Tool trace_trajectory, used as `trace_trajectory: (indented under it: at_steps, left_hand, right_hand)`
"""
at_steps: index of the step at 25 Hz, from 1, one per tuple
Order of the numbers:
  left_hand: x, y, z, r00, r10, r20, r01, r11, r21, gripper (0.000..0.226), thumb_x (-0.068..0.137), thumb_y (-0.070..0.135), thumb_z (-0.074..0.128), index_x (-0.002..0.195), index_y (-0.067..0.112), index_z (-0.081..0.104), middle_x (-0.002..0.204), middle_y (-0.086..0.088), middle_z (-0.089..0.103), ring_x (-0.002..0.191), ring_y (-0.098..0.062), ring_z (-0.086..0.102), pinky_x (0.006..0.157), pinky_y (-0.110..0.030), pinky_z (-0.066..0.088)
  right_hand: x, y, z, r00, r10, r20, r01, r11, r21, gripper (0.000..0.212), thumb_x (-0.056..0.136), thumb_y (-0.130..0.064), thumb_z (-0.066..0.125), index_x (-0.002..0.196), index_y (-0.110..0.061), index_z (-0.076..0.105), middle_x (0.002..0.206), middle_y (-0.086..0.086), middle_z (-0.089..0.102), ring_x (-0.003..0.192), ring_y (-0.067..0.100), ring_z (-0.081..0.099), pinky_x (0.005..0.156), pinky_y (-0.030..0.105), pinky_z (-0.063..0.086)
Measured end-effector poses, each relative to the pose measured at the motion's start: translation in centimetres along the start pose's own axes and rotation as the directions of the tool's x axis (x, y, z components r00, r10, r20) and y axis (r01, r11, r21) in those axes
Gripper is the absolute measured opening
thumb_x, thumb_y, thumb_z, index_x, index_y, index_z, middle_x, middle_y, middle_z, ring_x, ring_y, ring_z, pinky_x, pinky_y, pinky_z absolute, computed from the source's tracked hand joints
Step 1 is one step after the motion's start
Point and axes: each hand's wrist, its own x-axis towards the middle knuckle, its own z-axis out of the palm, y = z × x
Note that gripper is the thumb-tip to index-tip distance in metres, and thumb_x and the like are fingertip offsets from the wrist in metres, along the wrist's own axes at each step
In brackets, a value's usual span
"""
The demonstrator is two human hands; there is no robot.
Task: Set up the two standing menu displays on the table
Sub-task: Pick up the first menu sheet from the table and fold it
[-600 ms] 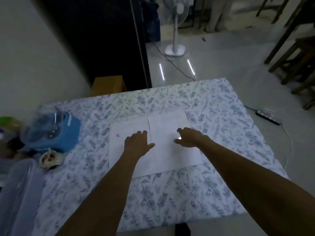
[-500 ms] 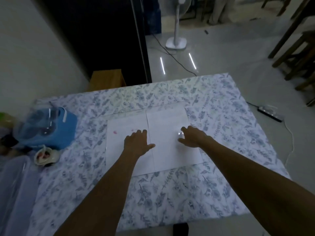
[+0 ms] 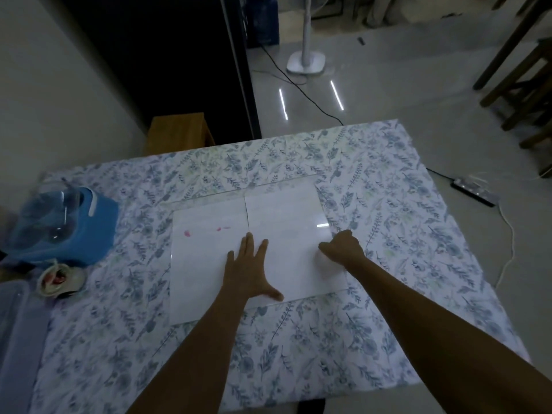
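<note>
**Two hands on flat menu displays lying side by side on a floral table**

A dim room seen from above, looking down at a table (image 3: 388, 294) covered in a white cloth with a blue leaf print.

At the far left edge sits a clear plastic bin (image 3: 15, 339), only partly in view. Just beyond it is a small round dish (image 3: 59, 279) holding something reddish, and behind that a blue container (image 3: 89, 228) with a clear domed lid.

In the middle of the table lie two white menu displays, flat, touching along their inner edges. The left display (image 3: 203, 264) carries a few small pink marks near its far end. The left hand (image 3: 249, 271) lies palm down with fingers spread and thumb stretched out to the right; it straddles the seam between the two sheets near their closer ends. The right display (image 3: 286, 216) shows a small bright reflection near its right edge. The right hand (image 3: 343, 248) rests at that right edge with its fingers curled under; whether it is pinching the sheet cannot be told.

Beyond the table, a wooden stool (image 3: 179, 130) stands at the far left side, and a white fan base (image 3: 306, 62) sits on the shiny floor. A power strip (image 3: 475, 194) lies on the floor to the right, with dark wooden chairs (image 3: 522, 70) in the far right corner.
</note>
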Motion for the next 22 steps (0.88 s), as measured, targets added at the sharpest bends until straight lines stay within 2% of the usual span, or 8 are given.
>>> trace_trajectory:
  at_steps: [3,7,9,14,16,18,20,22]
  left_hand:
    - [-0.3,-0.4,0.3,1.000,0.029,-0.004,-0.029,0.999,-0.018,0.152,0.044,0.087,0.072,0.159,0.025,-0.005,0.166,-0.017,-0.018,0.155,-0.029,-0.011,0.123,-0.056,0.011]
    - [-2.3,0.0,0.7,0.994,0.106,-0.008,-0.106,0.993,-0.046,0.142,0.050,0.087,0.069,0.159,0.029,-0.002,0.168,-0.013,-0.012,0.156,-0.027,-0.006,0.123,-0.055,0.010]
    - [-4.3,0.7,1.1,0.987,0.159,0.015,-0.158,0.984,-0.078,0.136,0.054,0.088,0.066,0.159,0.032,0.001,0.168,-0.011,-0.012,0.156,-0.026,-0.005,0.124,-0.053,0.009]
    - [-10.4,1.5,2.0,0.964,0.266,-0.015,-0.265,0.964,0.028,0.126,0.065,0.069,0.076,0.158,0.035,-0.003,0.169,-0.009,-0.006,0.156,-0.027,0.001,0.122,-0.054,0.012]
    - [-12.8,1.3,2.3,0.960,0.265,-0.094,-0.260,0.964,0.063,0.112,0.078,0.051,0.075,0.158,0.035,-0.002,0.169,-0.009,0.006,0.155,-0.027,0.012,0.121,-0.051,0.017]
    - [-15.4,0.6,1.9,0.947,0.274,-0.168,-0.264,0.961,0.082,0.101,0.083,0.040,0.069,0.158,0.033,0.003,0.167,-0.008,0.016,0.151,-0.026,0.022,0.119,-0.049,0.022]
    - [-17.5,-0.6,1.1,0.932,0.320,-0.172,-0.310,0.947,0.083,0.096,0.083,0.040,0.066,0.158,0.032,0.007,0.166,-0.006,0.022,0.149,-0.024,0.027,0.117,-0.047,0.025]
    - [-19.2,-1.5,0.1,0.922,0.364,-0.134,-0.363,0.931,0.030,0.095,0.080,0.043,0.066,0.158,0.033,0.012,0.165,-0.004,0.024,0.149,-0.023,0.026,0.119,-0.046,0.024]
  right_hand:
    - [0.1,0.8,-0.8,0.996,0.008,0.087,-0.026,0.978,0.208,0.033,0.085,-0.025,0.063,0.099,0.003,0.056,0.090,0.015,0.063,0.086,0.032,0.062,0.075,0.042,0.055]
    - [-1.4,2.3,-0.7,0.991,0.046,0.128,-0.092,0.922,0.377,0.022,0.086,-0.016,0.056,0.101,0.000,0.056,0.089,0.017,0.056,0.079,0.028,0.051,0.068,0.039,0.042]
    - [-3.0,2.8,-0.7,0.997,0.007,0.080,-0.040,0.910,0.413,0.004,0.086,-0.008,0.054,0.085,-0.005,0.054,0.087,0.017,0.053,0.079,0.027,0.049,0.067,0.039,0.039]
    - [-9.4,2.9,-1.8,0.997,-0.054,-0.048,0.070,0.906,0.418,0.028,0.086,-0.007,0.058,0.064,-0.012,0.041,0.071,0.012,0.046,0.067,0.025,0.049,0.060,0.035,0.043]
    - [-11.8,3.2,-2.2,0.993,-0.073,-0.097,0.105,0.920,0.378,0.025,0.085,-0.009,0.059,0.067,-0.013,0.042,0.072,0.012,0.044,0.065,0.024,0.048,0.059,0.034,0.043]
    - [-14.7,3.9,-2.6,0.987,-0.069,-0.143,0.119,0.918,0.378,0.008,0.086,-0.010,0.061,0.080,-0.008,0.055,0.079,0.022,0.050,0.068,0.025,0.050,0.060,0.035,0.043]
    - [-16.9,4.8,-2.9,0.987,-0.055,-0.148,0.116,0.888,0.444,0.027,0.088,-0.012,0.064,0.113,-0.008,0.058,0.106,0.025,0.056,0.085,0.030,0.059,0.065,0.036,0.051]
    - [-18.7,5.1,-3.2,0.989,-0.060,-0.136,0.121,0.859,0.497,0.039,0.089,-0.011,0.065,0.125,-0.018,0.054,0.119,0.018,0.056,0.100,0.034,0.061,0.069,0.039,0.057]
